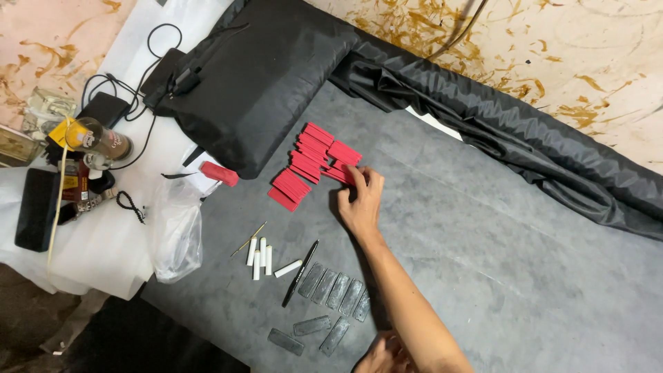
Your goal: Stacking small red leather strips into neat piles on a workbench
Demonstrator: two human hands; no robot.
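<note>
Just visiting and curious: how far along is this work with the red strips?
A pile of red strips already lies on the grey mat. The right hand touches the pile's edge. Grey plates, white sticks and a black pen lie untouched; the left hand is nearby.

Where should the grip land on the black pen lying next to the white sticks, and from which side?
Take the black pen across its bare middle, coming straight down from above. It lies flat on the grey mat, slanted, with the white sticks close on one side and the grey plates on the other. Pinch across the barrel's narrow width; approaching along its length would likely bump those neighbours.
</note>
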